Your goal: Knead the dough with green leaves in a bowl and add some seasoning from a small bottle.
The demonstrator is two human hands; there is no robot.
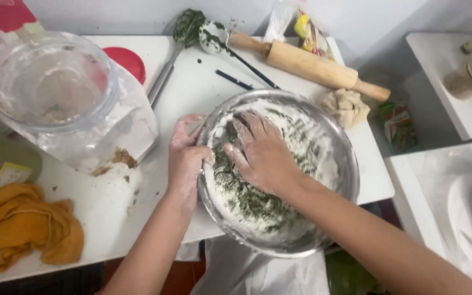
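Note:
A round steel bowl (346, 164) stands at the front edge of a white table (203, 87). White flour mixed with chopped dark green leaves (247, 202) fills it. My right hand (262, 154) lies palm down in the mixture, fingers spread and dusted with flour. My left hand (186, 155) grips the bowl's left rim, thumb inside the rim. A lump of pale dough (347, 107) rests on the table just beyond the bowl, to its right.
A large clear plastic jar (72, 104) lies on its side at the left, a red lid (127, 60) behind it. A wooden rolling pin (307, 64), a ladle (214, 37) and a skimmer (188, 24) lie at the back. An orange cloth (23, 226) sits front left.

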